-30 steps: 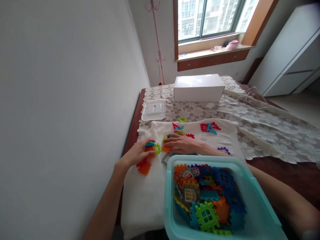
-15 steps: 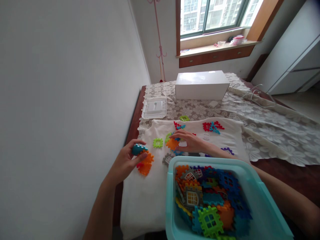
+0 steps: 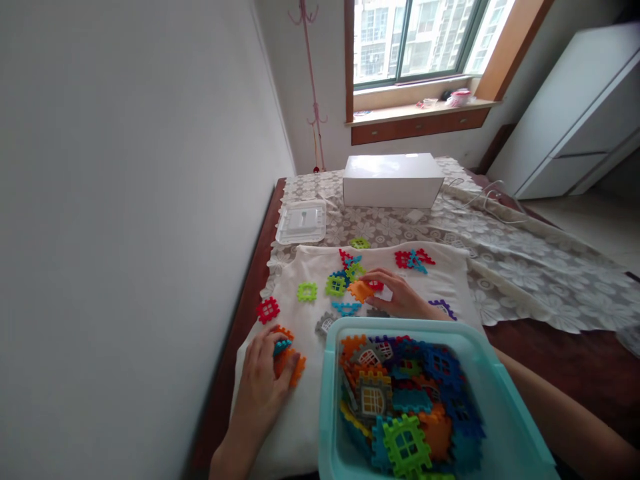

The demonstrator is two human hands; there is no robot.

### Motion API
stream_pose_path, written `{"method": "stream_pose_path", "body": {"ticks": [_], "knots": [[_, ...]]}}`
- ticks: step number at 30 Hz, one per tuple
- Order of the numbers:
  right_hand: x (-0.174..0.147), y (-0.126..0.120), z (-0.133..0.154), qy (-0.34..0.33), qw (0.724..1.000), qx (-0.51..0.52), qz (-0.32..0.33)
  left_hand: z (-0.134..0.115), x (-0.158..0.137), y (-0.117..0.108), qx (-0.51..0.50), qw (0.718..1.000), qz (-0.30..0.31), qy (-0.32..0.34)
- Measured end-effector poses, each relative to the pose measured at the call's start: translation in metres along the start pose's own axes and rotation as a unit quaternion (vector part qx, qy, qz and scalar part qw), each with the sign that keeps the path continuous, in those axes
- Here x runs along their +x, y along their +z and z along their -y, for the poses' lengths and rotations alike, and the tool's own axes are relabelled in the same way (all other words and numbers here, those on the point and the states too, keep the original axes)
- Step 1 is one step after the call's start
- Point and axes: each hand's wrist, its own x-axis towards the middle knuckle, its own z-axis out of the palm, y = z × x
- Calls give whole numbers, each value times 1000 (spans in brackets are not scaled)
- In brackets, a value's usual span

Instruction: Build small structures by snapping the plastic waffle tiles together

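My left hand (image 3: 263, 373) is low over the left side of the white cloth, its fingers closed around a blue building piece (image 3: 282, 346). Orange toothed building pieces (image 3: 297, 371) lie under and beside those fingers. Between the thumb and fingertips of my right hand (image 3: 397, 295) is an orange building piece (image 3: 361, 291). Close by are green window pieces (image 3: 335, 285), a red piece (image 3: 376, 285) partly covered by my fingers, and a blue triangular piece (image 3: 346, 309). A red window piece (image 3: 268, 310) sits beyond my left hand.
A turquoise tub (image 3: 333, 373) full of mixed pieces stands in front of me. Farther back are a white box (image 3: 393, 190) and a white plastic lid (image 3: 301, 222). A grey piece (image 3: 326, 324) rests by the tub, and the wall (image 3: 125, 233) rises on the left.
My left hand has come down toward me with the blue piece, and the red window piece beyond it now shows. Slightly rightward, my right hand has shifted with the orange piece, uncovering green pieces.
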Motion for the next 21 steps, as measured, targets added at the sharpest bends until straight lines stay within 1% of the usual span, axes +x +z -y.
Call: {"method": "stream_pose_path", "body": {"ticks": [2,5,8,12,16,19,21], "knots": [[-5,-1,-5,-5,1000,1,-19,-1,-5,3,2,1000,11,13],[-7,-1,-10,-5,999,1,-38,-3,-11,3,18,998,43,51],[-5,-1,-8,10,999,20,-41,-6,-11,-1,17,997,45,67],[-3,-4,-1,60,996,43,-42,-9,-9,-2,-5,998,21,51],[-1,-4,-1,96,988,83,-89,-12,-7,0,-26,999,-10,21],[-1,1,-8,152,969,152,-121,-16,3,1,-68,997,-30,-12],[-1,3,-13,186,954,186,-143,-25,21,1,-122,991,-36,-38]]}}
